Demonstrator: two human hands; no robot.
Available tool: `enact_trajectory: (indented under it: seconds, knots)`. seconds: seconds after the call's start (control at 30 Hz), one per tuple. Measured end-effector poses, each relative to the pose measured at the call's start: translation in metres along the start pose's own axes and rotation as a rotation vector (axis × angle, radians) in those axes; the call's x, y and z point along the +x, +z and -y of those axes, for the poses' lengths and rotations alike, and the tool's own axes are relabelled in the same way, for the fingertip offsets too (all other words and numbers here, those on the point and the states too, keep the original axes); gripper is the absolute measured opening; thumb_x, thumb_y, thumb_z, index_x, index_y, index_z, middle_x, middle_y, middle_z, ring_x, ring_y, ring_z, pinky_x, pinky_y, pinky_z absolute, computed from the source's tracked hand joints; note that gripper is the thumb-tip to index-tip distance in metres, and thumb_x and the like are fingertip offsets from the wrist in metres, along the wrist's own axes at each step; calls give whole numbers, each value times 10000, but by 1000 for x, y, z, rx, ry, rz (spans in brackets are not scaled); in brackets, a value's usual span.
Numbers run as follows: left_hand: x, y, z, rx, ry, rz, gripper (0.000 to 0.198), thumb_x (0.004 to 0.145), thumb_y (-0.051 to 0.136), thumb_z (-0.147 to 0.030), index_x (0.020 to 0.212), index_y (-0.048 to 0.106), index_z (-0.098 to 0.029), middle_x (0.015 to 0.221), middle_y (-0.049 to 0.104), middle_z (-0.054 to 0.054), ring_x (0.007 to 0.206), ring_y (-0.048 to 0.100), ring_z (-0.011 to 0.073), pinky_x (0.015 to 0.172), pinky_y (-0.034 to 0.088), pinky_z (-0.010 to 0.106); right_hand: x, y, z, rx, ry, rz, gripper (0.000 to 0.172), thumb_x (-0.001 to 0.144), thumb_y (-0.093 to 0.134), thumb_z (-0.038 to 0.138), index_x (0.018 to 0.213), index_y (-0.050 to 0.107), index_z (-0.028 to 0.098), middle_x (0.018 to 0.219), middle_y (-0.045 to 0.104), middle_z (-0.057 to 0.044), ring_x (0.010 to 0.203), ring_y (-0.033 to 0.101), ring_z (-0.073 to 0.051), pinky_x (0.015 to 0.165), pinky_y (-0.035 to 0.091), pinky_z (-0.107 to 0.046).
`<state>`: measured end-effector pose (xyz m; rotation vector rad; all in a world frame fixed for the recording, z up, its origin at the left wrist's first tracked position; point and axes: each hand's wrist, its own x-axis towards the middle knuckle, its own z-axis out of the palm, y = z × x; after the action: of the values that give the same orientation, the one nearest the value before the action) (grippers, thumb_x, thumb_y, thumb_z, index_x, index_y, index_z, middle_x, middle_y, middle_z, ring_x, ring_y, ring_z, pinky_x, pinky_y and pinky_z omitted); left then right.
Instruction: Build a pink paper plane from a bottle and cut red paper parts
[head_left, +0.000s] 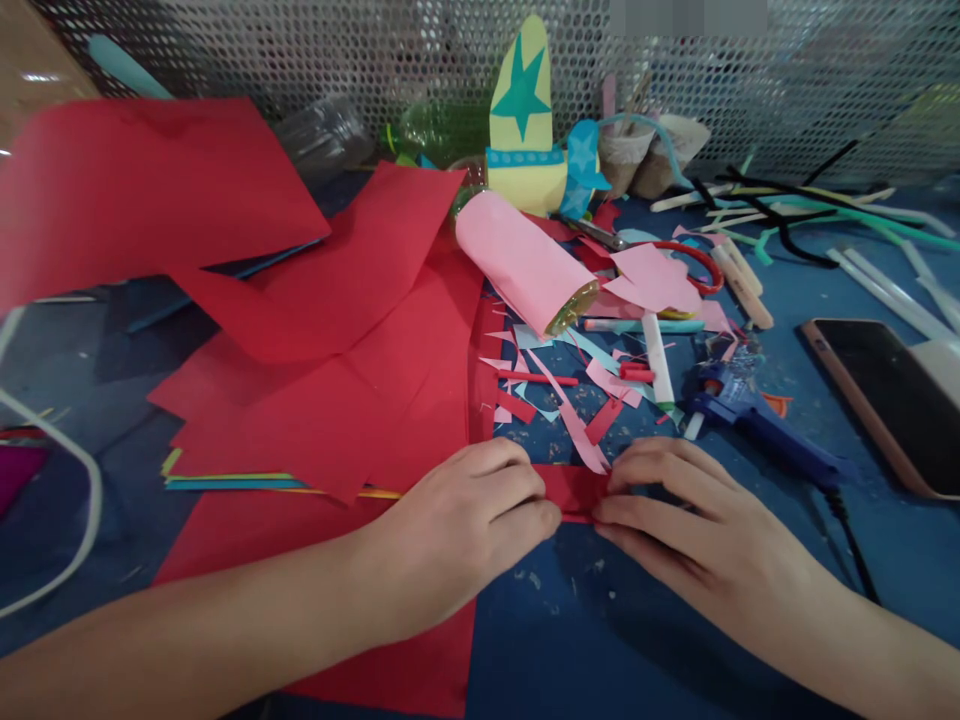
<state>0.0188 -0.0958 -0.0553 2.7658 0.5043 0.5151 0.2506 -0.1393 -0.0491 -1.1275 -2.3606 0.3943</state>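
Note:
A narrow strip of red paper lies between my two hands on the blue table, its ends covered by my fingers. My left hand closes its fingers on the strip's left end, with the forearm resting across red sheets. Around the right end, the fingers of my right hand are pinched together. Just above the strip lie pink, red and pale blue paper scraps. A large pile of red paper sheets spreads beside and beyond my left hand.
A pink paper-wrapped tube lies behind the scraps. At right are a blue glue gun, a phone and red-handled scissors. A yellow paper piece with a green star stands near the perforated metal screen. A white cable curls at left.

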Motion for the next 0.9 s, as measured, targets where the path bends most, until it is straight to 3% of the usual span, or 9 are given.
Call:
enact_trajectory:
  seconds: [0.2, 0.37, 0.47, 0.6, 0.73, 0.9]
  knots:
    - [4, -4, -2, 60, 20, 20, 303, 960, 370, -57, 910, 662, -121, 754, 626, 28, 732, 543, 152, 802, 506, 327, 1, -6, 2, -117, -42, -52, 182, 944, 528, 189, 898, 704, 209, 860, 690, -29, 932, 599, -199, 878, 488, -395]
    - [4, -5, -2, 39, -8, -10, 296, 969, 375, -92, 888, 659, -122, 780, 622, 40, 751, 536, 159, 780, 507, 326, -2, -8, 4, -253, -171, -46, 245, 960, 485, 131, 898, 715, 189, 858, 729, 10, 908, 621, -170, 985, 421, -369]
    - [3, -3, -2, 16, -32, -23, 257, 962, 406, -102, 898, 655, -113, 808, 615, 52, 769, 529, 162, 779, 499, 319, -2, -6, 5, -334, -220, -41, 263, 963, 460, 112, 910, 714, 161, 876, 737, -13, 917, 625, -185, 948, 455, -358]
    - [2, -1, -2, -18, -9, 8, 234, 957, 416, -94, 937, 649, -108, 841, 615, 53, 797, 535, 153, 826, 480, 310, 3, -2, 8, -215, -90, -29, 213, 940, 487, 153, 837, 674, 162, 809, 694, -42, 877, 625, -200, 809, 532, -346]
    - [3, -2, -2, 13, -1, 56, 289, 963, 381, -95, 866, 650, -128, 799, 601, 40, 777, 515, 160, 826, 470, 322, 7, 1, 8, 43, 79, -2, 110, 850, 573, 107, 795, 614, 193, 802, 636, -29, 849, 597, -182, 791, 520, -320]
    - [3, -6, -2, -48, -40, 71, 243, 947, 409, -98, 916, 648, -129, 780, 559, 44, 776, 493, 169, 788, 472, 319, 4, 2, 7, 103, 175, 22, 126, 830, 593, 84, 790, 572, 202, 838, 596, -28, 858, 561, -179, 764, 486, -305]
